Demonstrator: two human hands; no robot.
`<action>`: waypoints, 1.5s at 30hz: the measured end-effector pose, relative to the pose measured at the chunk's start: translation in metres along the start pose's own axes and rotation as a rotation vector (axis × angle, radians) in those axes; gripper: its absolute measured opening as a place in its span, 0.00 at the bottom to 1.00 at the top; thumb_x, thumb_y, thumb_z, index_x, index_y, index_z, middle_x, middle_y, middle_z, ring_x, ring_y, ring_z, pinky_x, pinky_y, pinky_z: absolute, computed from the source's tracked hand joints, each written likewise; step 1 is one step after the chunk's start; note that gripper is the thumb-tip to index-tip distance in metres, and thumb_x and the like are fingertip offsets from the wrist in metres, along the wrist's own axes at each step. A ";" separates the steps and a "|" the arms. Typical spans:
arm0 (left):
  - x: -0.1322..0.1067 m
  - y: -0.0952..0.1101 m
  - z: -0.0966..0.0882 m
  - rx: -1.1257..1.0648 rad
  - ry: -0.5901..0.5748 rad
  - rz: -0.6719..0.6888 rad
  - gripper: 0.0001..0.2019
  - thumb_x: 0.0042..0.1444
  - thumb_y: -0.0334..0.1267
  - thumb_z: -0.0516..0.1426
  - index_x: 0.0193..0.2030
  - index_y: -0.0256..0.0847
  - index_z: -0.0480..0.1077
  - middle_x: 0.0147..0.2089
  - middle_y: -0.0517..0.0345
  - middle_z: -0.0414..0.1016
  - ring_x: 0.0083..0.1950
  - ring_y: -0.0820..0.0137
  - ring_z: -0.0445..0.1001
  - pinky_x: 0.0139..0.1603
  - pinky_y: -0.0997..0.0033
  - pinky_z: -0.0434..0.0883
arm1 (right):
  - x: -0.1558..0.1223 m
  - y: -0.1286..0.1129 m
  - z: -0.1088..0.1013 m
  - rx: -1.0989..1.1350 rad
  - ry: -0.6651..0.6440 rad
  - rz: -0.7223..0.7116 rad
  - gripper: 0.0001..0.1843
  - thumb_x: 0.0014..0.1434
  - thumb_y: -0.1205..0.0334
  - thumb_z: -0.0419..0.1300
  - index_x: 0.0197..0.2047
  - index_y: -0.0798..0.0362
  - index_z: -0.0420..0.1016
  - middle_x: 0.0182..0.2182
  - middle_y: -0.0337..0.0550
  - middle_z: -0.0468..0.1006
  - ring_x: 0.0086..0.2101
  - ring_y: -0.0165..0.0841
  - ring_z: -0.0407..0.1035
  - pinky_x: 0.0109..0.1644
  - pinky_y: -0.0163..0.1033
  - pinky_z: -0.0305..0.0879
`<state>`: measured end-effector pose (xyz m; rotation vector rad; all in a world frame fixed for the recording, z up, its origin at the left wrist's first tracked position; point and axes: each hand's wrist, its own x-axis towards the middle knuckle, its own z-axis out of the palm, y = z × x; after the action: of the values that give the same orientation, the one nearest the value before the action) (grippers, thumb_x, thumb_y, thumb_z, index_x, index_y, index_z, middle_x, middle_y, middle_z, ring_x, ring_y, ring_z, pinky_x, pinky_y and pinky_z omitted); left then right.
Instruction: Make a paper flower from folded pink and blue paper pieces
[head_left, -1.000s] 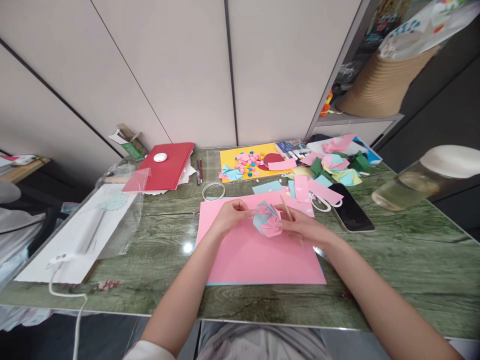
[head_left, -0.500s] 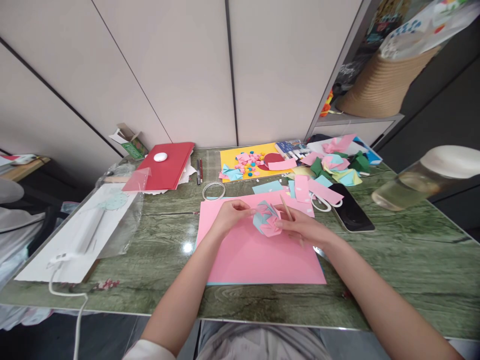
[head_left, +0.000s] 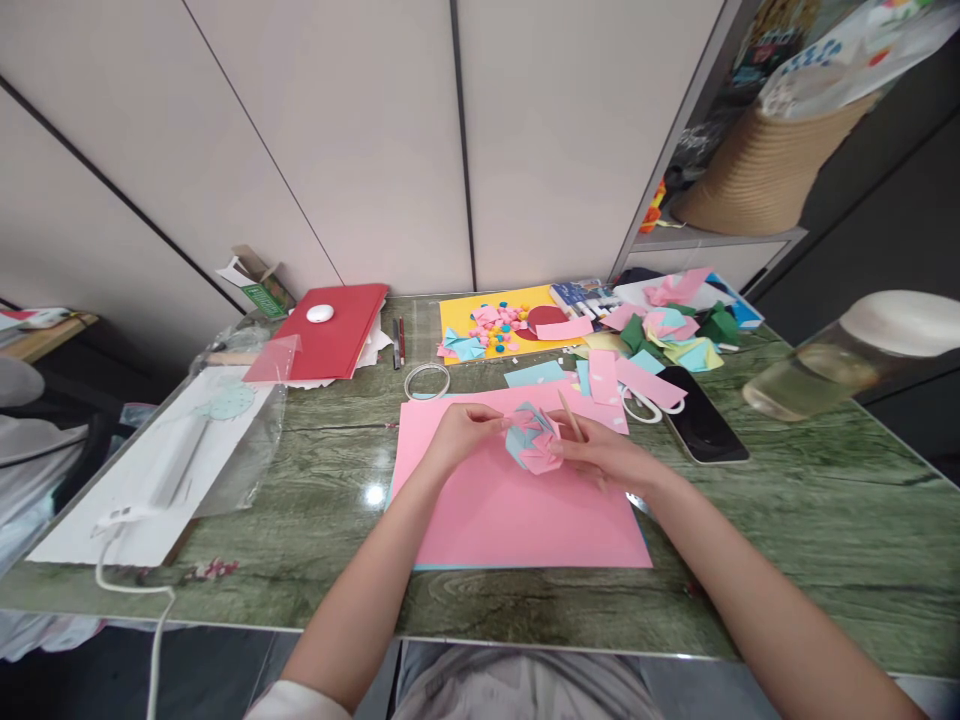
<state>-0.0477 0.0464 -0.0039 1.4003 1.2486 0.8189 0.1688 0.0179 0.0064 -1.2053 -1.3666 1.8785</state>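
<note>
The left hand [head_left: 466, 435] is pinching the near-left edge of a folded pink-and-light-blue paper flower [head_left: 534, 440], its grip closing thumb against fingertips there. The right hand [head_left: 606, 447] is clamping its grip on the flower's other side, the thumb resting on the front, while a thin wooden stick [head_left: 570, 415] is slanting through its fingers. The flower is sitting between the two hands, above the upper part of a large pink paper sheet [head_left: 517, 520]; whether it is touching the sheet is hard to tell. A blue sheet [head_left: 465, 568] is peeking out beneath the pink one, and both are lying on the green counter [head_left: 825, 530]. Just beyond the right hand, white-handled scissors [head_left: 641, 405] are lying partly under pink paper strips [head_left: 651, 382], beside a black smartphone [head_left: 705, 420]. A ring-shaped roll [head_left: 427, 397] is resting near the pink sheet's far left corner. Farther back, a yellow sheet [head_left: 457, 312] is carrying small pink, yellow and blue pieces [head_left: 499, 325], and at left a white case [head_left: 320, 313] is sitting on a red folder [head_left: 334, 345].
</note>
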 end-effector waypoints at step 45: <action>-0.005 0.002 0.011 0.184 -0.042 0.124 0.13 0.51 0.40 0.51 0.28 0.38 0.74 0.31 0.57 0.75 0.34 0.67 0.69 0.35 0.72 0.62 | 0.003 0.006 -0.002 -0.031 0.038 0.004 0.31 0.46 0.50 0.63 0.53 0.48 0.62 0.30 0.39 0.70 0.21 0.24 0.58 0.19 0.30 0.47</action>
<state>-0.0376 0.0389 -0.0034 1.6486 1.2391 0.7696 0.1699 0.0193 -0.0009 -1.2532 -1.3782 1.8342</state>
